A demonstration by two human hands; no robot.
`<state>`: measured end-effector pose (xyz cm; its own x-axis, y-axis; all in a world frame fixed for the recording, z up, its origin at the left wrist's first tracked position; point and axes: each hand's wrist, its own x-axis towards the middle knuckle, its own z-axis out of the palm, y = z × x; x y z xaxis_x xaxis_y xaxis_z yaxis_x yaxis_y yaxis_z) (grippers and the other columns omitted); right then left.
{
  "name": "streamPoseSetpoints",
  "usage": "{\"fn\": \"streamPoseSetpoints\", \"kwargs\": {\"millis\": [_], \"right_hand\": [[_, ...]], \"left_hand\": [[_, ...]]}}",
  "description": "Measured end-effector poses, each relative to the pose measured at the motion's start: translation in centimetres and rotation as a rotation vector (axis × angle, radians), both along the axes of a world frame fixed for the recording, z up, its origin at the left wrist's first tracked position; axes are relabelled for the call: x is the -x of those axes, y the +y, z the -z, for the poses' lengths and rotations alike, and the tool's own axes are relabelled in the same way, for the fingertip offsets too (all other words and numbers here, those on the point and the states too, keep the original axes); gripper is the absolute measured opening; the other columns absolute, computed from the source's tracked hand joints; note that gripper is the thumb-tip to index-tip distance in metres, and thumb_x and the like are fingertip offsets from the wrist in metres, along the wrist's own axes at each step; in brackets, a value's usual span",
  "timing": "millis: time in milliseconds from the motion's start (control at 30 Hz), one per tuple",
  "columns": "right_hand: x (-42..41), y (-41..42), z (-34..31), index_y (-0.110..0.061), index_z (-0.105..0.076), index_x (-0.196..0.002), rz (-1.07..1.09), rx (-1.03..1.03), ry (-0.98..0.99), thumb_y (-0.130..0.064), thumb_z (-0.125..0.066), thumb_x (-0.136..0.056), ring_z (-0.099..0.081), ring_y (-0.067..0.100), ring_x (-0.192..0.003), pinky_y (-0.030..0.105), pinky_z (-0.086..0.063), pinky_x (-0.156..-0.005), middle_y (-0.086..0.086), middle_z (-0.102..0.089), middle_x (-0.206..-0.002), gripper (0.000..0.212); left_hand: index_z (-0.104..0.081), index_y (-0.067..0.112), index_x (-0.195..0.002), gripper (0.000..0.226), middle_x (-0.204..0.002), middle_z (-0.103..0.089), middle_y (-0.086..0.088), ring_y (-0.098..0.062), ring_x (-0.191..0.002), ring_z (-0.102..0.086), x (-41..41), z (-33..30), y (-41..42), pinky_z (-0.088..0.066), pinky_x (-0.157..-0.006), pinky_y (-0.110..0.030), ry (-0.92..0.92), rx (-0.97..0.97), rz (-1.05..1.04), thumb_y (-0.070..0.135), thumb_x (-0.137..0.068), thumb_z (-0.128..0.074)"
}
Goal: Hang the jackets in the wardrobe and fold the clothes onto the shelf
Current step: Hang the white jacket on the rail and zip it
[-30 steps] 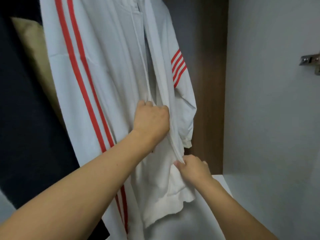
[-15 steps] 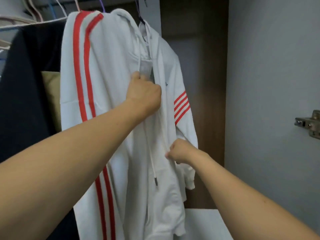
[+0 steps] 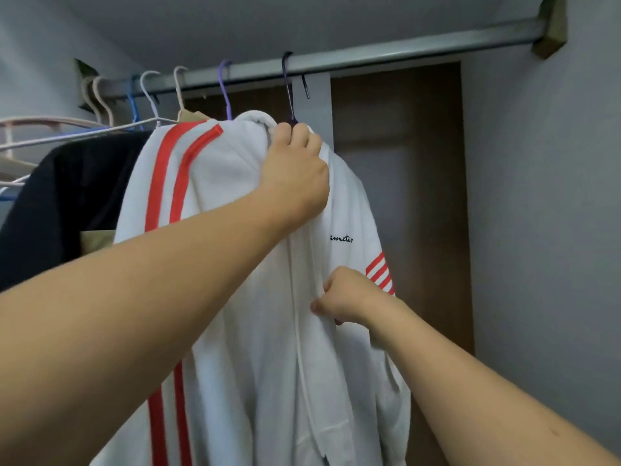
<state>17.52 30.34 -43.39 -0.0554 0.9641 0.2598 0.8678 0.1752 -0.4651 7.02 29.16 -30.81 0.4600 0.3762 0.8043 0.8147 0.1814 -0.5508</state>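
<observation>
A white hooded jacket (image 3: pixel 255 331) with red stripes is hanging from a dark hanger (image 3: pixel 289 92) whose hook is sitting over the metal wardrobe rail (image 3: pixel 386 52). The left hand (image 3: pixel 295 173) is gripping the jacket at the collar, just under the hook, its fingers (image 3: pixel 299 136) curling round the bunched white fabric at the neck. The right hand (image 3: pixel 349 297) is pinching the front edge of the jacket lower down, at chest height, below the small dark lettering (image 3: pixel 341 239) and beside the four short red bars (image 3: pixel 381 274) on the sleeve; its fingers are folding tightly into the cloth.

To the left of the white jacket, a dark garment (image 3: pixel 60 203) is hanging on the same rail, with a tan one (image 3: pixel 95 240) showing between the two. Further left, several bare hangers (image 3: pixel 100 105) in white, pink and blue are sitting on the rail. A purple hanger hook (image 3: pixel 224 85) is hooking over the rail just left of the dark one. Behind the jacket, a brown panel (image 3: pixel 420 196) is forming the back of the wardrobe.
</observation>
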Motion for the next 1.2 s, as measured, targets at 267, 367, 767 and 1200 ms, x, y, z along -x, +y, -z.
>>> {"fn": "streamPoseSetpoints", "kwargs": {"millis": [267,367,767,1200], "right_hand": [[0.3,-0.9,-3.4,-0.003,-0.064,-0.114,0.004,0.374,-0.332,-0.029,-0.060,-0.094,-0.064,0.023,-0.090,0.036,-0.055,-0.086,0.011,-0.070,-0.113,0.033],[-0.6,-2.4,-6.7,-0.008,-0.053,-0.130,0.032,0.431,-0.281,-0.040,-0.062,-0.092,-0.059,0.027,-0.110,0.038,-0.050,-0.096,0.010,-0.059,-0.128,0.051],[-4.2,-16.3,-27.3,-0.017,-0.048,-0.136,0.198,0.284,-0.173,-0.027,-0.063,-0.090,-0.056,0.030,-0.115,0.037,-0.050,-0.094,0.009,-0.054,-0.132,0.049],[-2.3,-32.1,-37.2,-0.014,-0.026,-0.154,0.318,0.249,-0.017,-0.025,-0.057,-0.094,-0.031,0.026,-0.143,0.031,-0.029,-0.113,0.009,-0.031,-0.157,0.068]], "left_hand": [[-0.063,0.020,-0.092,0.022,-0.118,-0.066,-0.013,-0.035,-0.117,-0.047,0.3,-3.2,0.6,-0.020,-0.107,-0.050,-0.009,0.363,-0.008,0.029,-0.088,-0.044],[-0.058,0.017,-0.119,0.034,-0.125,-0.064,-0.013,-0.037,-0.126,-0.045,-0.6,-5.0,0.1,-0.017,-0.111,-0.050,-0.009,0.547,-0.065,0.032,-0.090,-0.046],[-0.045,0.016,-0.136,0.043,-0.135,-0.051,-0.011,-0.031,-0.124,-0.048,0.2,-17.8,-11.3,-0.039,-0.102,-0.042,-0.215,0.945,0.162,0.025,-0.094,-0.048],[-0.045,0.017,-0.136,0.042,-0.133,-0.052,-0.005,-0.025,-0.122,-0.050,5.5,-23.9,-20.8,-0.038,-0.103,-0.037,-0.286,1.011,0.407,0.038,-0.100,-0.040]]}}
